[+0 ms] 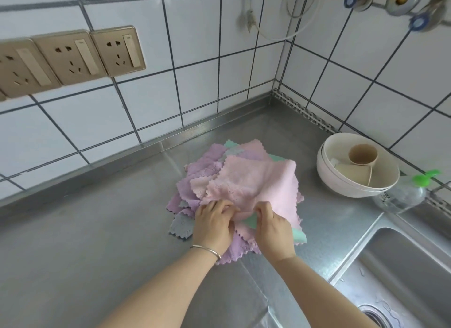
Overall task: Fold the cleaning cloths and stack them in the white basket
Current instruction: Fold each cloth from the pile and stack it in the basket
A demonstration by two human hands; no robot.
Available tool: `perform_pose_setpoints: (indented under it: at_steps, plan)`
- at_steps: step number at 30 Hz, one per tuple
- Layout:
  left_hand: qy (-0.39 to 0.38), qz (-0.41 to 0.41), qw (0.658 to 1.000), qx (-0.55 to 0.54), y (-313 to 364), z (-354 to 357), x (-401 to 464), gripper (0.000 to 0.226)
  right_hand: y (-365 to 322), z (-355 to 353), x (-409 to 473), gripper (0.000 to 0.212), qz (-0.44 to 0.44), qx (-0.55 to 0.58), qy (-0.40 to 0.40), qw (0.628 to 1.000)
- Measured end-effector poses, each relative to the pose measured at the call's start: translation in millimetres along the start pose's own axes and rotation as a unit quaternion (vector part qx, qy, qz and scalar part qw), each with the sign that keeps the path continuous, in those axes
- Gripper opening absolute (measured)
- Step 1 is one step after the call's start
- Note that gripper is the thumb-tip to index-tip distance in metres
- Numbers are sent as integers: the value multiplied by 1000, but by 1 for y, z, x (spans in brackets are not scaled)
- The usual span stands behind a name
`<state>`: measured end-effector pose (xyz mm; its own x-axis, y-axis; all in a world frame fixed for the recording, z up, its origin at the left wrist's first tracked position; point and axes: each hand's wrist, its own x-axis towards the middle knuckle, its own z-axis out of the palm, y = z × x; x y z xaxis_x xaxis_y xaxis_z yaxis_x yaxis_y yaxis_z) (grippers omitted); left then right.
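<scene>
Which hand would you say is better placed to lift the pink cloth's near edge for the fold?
Probably the right hand: it pinches the near edge of the pink cloth, whose bulk lies on its side. The left hand rests on the pile.

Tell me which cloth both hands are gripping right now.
The pink cloth on top of the pile; the purple, green and grey ones lie underneath.
</scene>
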<state>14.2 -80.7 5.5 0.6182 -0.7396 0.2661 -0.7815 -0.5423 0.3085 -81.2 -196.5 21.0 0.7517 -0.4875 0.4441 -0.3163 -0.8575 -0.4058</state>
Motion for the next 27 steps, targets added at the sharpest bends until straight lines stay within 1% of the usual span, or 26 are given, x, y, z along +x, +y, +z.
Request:
perform_pose_setpoints:
  at_steps: [1, 2, 3, 4, 5, 7, 9, 10, 11, 12, 14, 15, 17, 19, 20, 22, 24, 25, 27]
  plan:
    - [11, -5, 1000, -4, -3, -5, 3, 28, -5, -7, 10, 3, -9, 0, -16, 1000]
    - [29, -10, 999, -9, -7, -10, 5, 22, -10, -16, 20, 4, -20, 2, -51, 998]
    - [45, -19, 999, -12, -11, -16, 7, 16, -16, -25, 29, 10, -31, 1, -95, 995]
    - [63, -26, 998, -13, -15, -24, 8, 10, -24, -36, 39, 19, -34, -1, -164, 986]
    - [79, -34, 996, -17, -19, -34, 9, 15, -30, -45, 49, 25, -30, -2, -226, 974]
    - [121, -38, 992, -24, -25, -53, 11, 24, -41, -65, 68, 29, -36, -14, -295, 955]
    - [163, -42, 985, -33, -32, -79, 8, 21, -58, -86, 83, 33, -48, -37, -337, 940]
    - [182, -40, 982, -42, -36, -93, 6, 20, -64, -95, 89, 30, -53, -54, -356, 932]
    - [190, -33, 980, -53, -40, -107, 2, 19, -70, -104, 94, 28, -53, -63, -371, 925]
    - [197, -22, 979, -52, -48, -126, -6, 18, -78, -110, 99, 30, -53, -62, -386, 919]
    - [195, 0, 980, -38, -62, -160, -23, 12, -92, -124, 108, 33, -45, -47, -414, 908]
    - [194, -1, 981, -28, -71, -179, -35, 12, -101, -130, 111, 31, -53, -41, -431, 900]
    - [188, -30, 981, -35, -92, -215, -60, 16, -121, -136, 116, 24, -73, -27, -456, 886]
    - [170, -87, 980, -62, -115, -245, -85, 27, -143, -130, 118, 17, -91, -1, -465, 881]
    - [160, -123, 977, -72, -128, -257, -98, 28, -156, -121, 118, 18, -94, 11, -461, 882]
    - [155, -207, 963, -80, -157, -276, -121, 17, -186, -98, 115, 18, -90, 43, -428, 898]
    - [182, -283, 940, -60, -181, -299, -144, 13, -221, -74, 111, 14, -72, 98, -357, 926]
    - [206, -304, 929, -46, -189, -311, -152, 13, -237, -66, 109, 11, -59, 121, -314, 940]
    - [255, -318, 913, -23, -200, -335, -167, 13, -265, -60, 106, 9, -47, 162, -218, 961]
